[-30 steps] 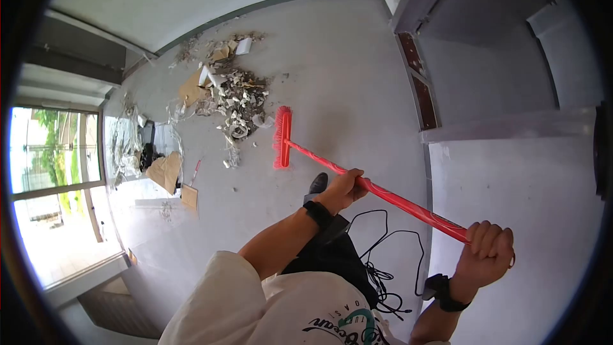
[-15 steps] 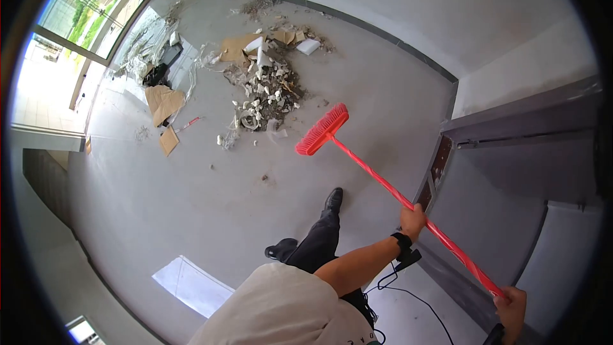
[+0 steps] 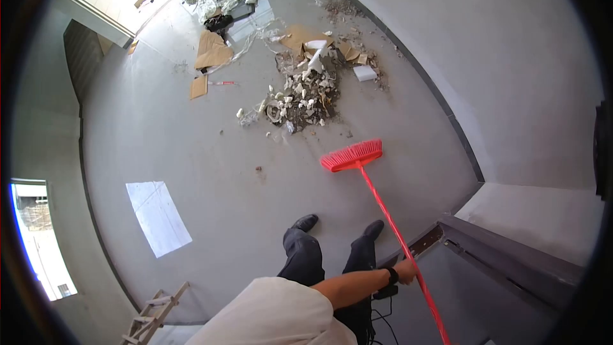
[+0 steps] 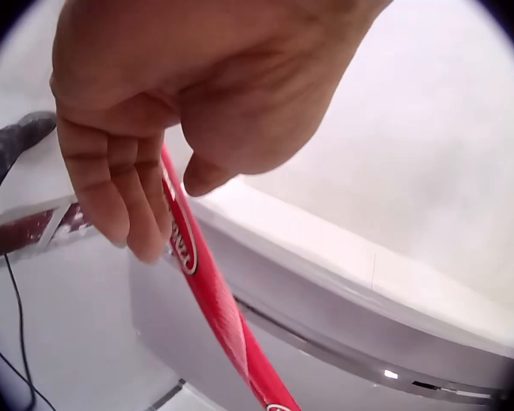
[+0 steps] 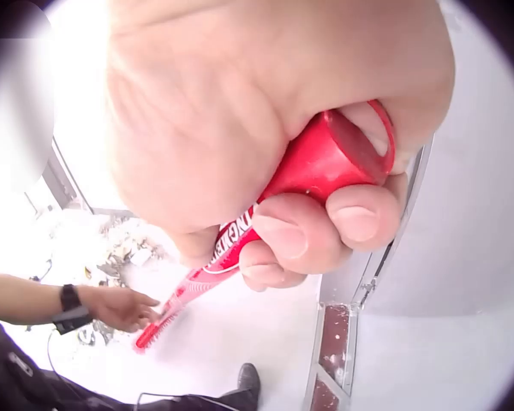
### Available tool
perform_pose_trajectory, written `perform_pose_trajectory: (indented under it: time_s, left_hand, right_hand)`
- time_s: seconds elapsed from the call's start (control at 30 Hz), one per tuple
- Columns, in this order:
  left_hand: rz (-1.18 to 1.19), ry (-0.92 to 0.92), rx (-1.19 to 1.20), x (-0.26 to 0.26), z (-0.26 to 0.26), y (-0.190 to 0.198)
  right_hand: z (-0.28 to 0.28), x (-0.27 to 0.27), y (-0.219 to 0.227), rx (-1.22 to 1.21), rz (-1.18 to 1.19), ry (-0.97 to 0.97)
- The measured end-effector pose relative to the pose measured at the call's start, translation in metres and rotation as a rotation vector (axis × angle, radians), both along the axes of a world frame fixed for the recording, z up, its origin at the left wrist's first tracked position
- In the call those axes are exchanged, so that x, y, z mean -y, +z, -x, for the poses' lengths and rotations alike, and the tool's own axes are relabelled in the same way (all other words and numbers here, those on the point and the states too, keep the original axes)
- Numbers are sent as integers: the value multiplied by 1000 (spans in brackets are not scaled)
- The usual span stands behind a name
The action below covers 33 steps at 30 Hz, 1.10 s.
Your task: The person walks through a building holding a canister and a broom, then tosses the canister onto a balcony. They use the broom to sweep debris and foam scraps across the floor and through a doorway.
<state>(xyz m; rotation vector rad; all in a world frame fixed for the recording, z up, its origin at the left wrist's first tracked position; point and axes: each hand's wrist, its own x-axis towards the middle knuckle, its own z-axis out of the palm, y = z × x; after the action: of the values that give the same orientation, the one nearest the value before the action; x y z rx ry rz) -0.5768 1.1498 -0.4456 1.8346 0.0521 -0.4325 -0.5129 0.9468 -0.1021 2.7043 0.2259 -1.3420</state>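
A red push broom has its bristled head [image 3: 351,156] on the grey floor, and its long handle [image 3: 391,217] slants back toward the person. My left hand [image 3: 406,271] is partway along that handle. The left wrist view shows the shaft [image 4: 207,278] passing between the thumb and loosely bent fingers. Over at the handle's end cap [image 5: 355,145], my right hand [image 5: 265,94] grips with curled fingers; in the head view it is out of frame. Beyond the bristles lies a heap of rubble [image 3: 303,99] with white chunks and dirt.
Cardboard [image 3: 214,51], plastic sheeting [image 3: 217,0] and a white foam block [image 3: 364,73] lie around the heap. A dark door frame [image 3: 504,249] stands close on the right. At lower left are a wooden ladder [image 3: 153,316] and a sunlit patch. Black cables [image 3: 383,322] hang by the legs.
The view has swung round, and the person has stepped. The broom's head now points away from the body, its bristles toward the heap. My right hand has left the head view.
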Motion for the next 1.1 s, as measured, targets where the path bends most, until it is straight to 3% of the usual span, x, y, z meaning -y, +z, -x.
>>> perform_pose_trajectory:
  time_s: [0.03, 0.07, 0.1, 0.13, 0.2, 0.27, 0.33, 0.5, 0.73, 0.87, 1.0, 1.1]
  left_hand:
    - [493, 212, -338, -19, -15, -7]
    - [935, 559, -650, -40, -29, -13]
    - [907, 632, -596, -62, -36, -33]
    - [954, 821, -621, -99, -32, -22]
    - [920, 1086, -590, -159, -6, -26]
    - [932, 1375, -525, -204, 37, -13]
    - [979, 1610, -408, -227, 94, -9]
    - [771, 2039, -568, -210, 203, 3]
    - [913, 2283, -881, -105, 268, -42]
    - [945, 2377, -906, -73, 252, -20]
    - [980, 2489, -899, -64, 231, -13]
    - [997, 2468, -920, -75, 214, -13]
  right_hand:
    - [-34, 35, -24, 64, -6, 139]
    - [-66, 67, -56, 131, -33, 269]
    - [-92, 65, -70, 126, -170, 231]
    - [-115, 56, -82, 117, -313, 190]
    - [-177, 91, -134, 118, -275, 265]
    - [-226, 87, -163, 99, -244, 350]
    - [-257, 60, -171, -7, -117, 403]
    - [-310, -32, -213, 139, -23, 660]
    - [-388, -185, -247, 135, -34, 797]
    - [-415, -233, -265, 79, 36, 822]
    - [-422, -277, -278, 81, 12, 914]
    - [-421, -317, -290, 59, 4, 923]
